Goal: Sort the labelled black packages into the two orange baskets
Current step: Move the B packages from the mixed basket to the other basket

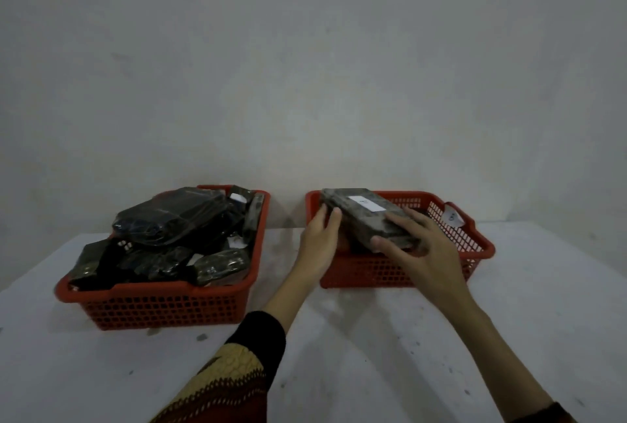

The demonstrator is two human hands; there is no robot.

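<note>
Two orange baskets stand on a white table. The left basket (159, 304) is heaped with several black wrapped packages (176, 219). Over the right basket (475, 239) a long black package (363, 215) with a white label on top is held tilted. My right hand (420, 246) grips its near end, thumb on the front edge and fingers over the top. My left hand (320, 236) touches its left side with straight fingers. Whatever else lies in the right basket is hidden by the package and hands.
A white tag (453, 217) hangs at the right basket's far handle. A plain grey wall rises right behind both baskets. The white table (373, 371) spreads toward me, with a patterned sleeve on my left forearm.
</note>
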